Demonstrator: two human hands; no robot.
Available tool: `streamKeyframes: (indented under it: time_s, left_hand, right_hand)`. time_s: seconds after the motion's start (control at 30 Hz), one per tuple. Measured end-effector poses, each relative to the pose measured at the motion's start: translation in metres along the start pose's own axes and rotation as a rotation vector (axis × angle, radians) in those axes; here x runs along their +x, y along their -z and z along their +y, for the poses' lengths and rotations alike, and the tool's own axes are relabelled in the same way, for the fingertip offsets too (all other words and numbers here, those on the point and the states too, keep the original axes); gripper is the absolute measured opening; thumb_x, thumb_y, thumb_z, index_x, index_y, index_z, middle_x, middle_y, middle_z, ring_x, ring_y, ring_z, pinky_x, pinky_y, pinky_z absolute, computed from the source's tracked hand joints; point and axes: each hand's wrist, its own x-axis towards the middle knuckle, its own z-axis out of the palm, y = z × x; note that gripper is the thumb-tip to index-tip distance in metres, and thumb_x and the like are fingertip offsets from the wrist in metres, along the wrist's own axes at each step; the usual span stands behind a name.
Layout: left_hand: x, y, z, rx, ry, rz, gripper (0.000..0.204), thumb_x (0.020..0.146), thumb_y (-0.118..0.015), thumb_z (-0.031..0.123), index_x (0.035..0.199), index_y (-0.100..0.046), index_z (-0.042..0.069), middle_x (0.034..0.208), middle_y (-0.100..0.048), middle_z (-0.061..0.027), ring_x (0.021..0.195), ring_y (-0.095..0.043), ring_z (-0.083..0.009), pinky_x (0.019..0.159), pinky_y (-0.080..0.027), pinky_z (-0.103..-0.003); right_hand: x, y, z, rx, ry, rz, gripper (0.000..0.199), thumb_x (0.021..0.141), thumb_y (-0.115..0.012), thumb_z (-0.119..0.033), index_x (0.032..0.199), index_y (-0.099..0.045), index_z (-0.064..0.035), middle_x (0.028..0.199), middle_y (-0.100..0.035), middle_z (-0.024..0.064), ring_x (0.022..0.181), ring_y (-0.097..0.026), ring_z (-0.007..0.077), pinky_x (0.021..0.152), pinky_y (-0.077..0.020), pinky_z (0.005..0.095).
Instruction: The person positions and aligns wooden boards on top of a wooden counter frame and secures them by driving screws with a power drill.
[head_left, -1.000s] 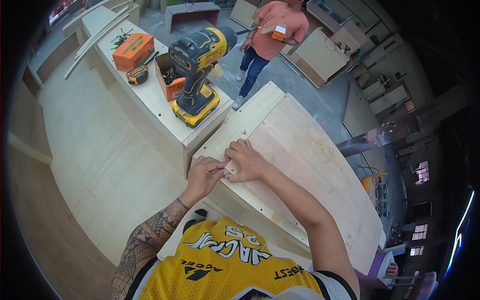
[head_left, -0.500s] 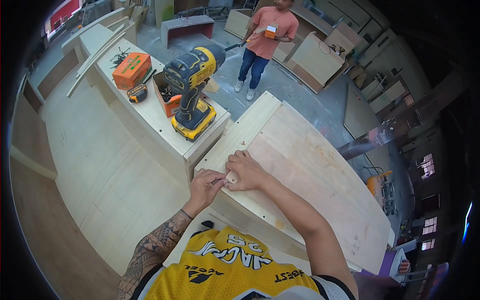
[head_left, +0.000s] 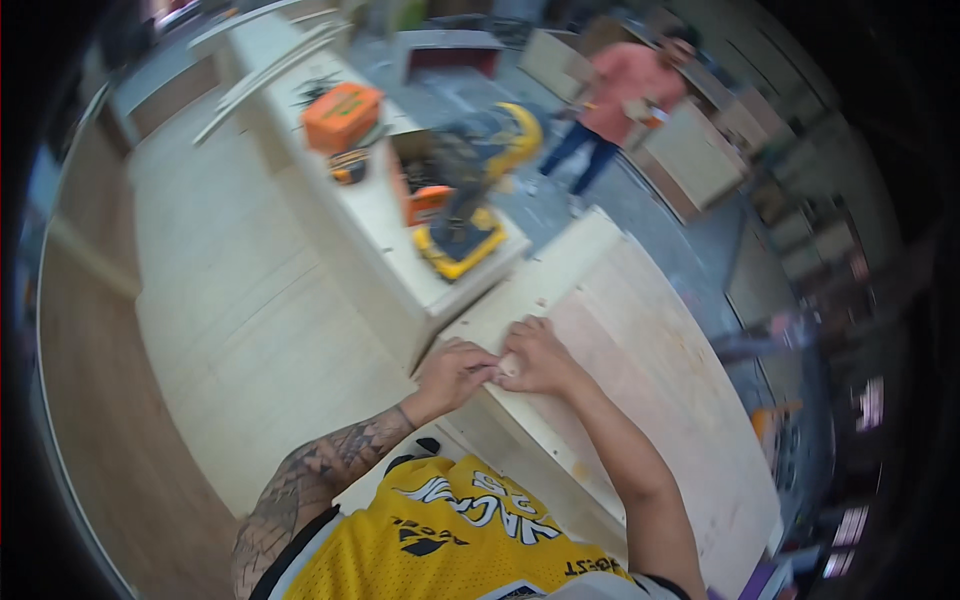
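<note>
- Our left hand [head_left: 455, 368] and right hand [head_left: 535, 355] meet at the near edge of a pale plywood panel [head_left: 650, 350], fingers bunched, pinching something small we cannot make out.
- Cordless drill [head_left: 470, 190] stands untouched on the surface [head_left: 370, 215] beyond, well apart.
- We judge fastening not yet begun; the small piece is only being positioned.

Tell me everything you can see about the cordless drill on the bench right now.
The cordless drill is yellow and black, blurred in this view. It stands upright on its wide yellow battery base near the corner of the pale wooden bench, with its dark body and yellow-backed head above. An orange box sits right beside it on the left; whether they touch is unclear. Nothing holds it: the left hand and right hand are together on the light plywood panel nearer the person.
</note>
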Motion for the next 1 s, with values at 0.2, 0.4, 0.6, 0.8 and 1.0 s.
streamKeyframes:
  time_s: [0.2,0.4,0.6,0.8,1.0]
  left_hand:
    - [-0.001,0.004,0.000,0.024,0.016,-0.094,0.017,0.085,-0.085,0.022,0.101,-0.083,0.014,0.093,-0.076,-0.0023,0.089,-0.070,-0.0243,0.081,-0.057,-0.037]
    - [0.003,0.000,-0.003,-0.020,0.034,-0.054,0.016,0.085,-0.086,0.018,0.100,-0.083,0.012,0.092,-0.076,-0.0053,0.083,-0.068,-0.0229,0.078,-0.056,-0.035]
    - [0.004,0.002,0.000,-0.010,0.035,-0.065,0.015,0.085,-0.086,0.017,0.098,-0.083,0.010,0.089,-0.077,-0.0059,0.084,-0.067,-0.0232,0.077,-0.054,-0.037]
    - [0.006,-0.002,0.003,0.018,0.110,-0.100,0.015,0.085,-0.086,0.014,0.098,-0.083,0.009,0.087,-0.077,-0.0056,0.081,-0.066,-0.0210,0.075,-0.053,-0.035]
    - [0.004,-0.001,0.005,-0.016,0.100,-0.081,0.015,0.085,-0.086,0.011,0.099,-0.082,0.008,0.087,-0.077,-0.0061,0.078,-0.066,-0.0201,0.073,-0.053,-0.034]
  right_hand:
    - [-0.006,0.008,-0.009,0.000,-0.072,-0.074,0.038,0.069,-0.088,-0.038,0.087,-0.071,-0.0086,0.099,-0.064,0.0105,0.107,-0.057,0.0315,0.103,-0.0386,0.0458]
    - [-0.006,0.000,-0.004,-0.081,0.018,-0.012,0.040,0.071,-0.086,-0.040,0.090,-0.071,-0.0086,0.104,-0.065,0.0114,0.110,-0.056,0.0341,0.103,-0.0391,0.0476]
    - [0.001,0.000,0.003,-0.020,0.038,-0.029,0.042,0.070,-0.085,-0.044,0.091,-0.072,-0.0090,0.105,-0.065,0.0124,0.113,-0.055,0.0336,0.105,-0.0382,0.0469]
    - [-0.006,-0.004,0.008,-0.004,0.006,-0.023,0.043,0.069,-0.085,-0.044,0.089,-0.071,-0.0093,0.101,-0.065,0.0118,0.112,-0.055,0.0324,0.105,-0.0381,0.0454]
    - [-0.006,-0.008,0.005,0.000,0.020,0.007,0.043,0.069,-0.084,-0.045,0.090,-0.071,-0.0102,0.100,-0.065,0.0109,0.110,-0.055,0.0319,0.104,-0.0385,0.0448]
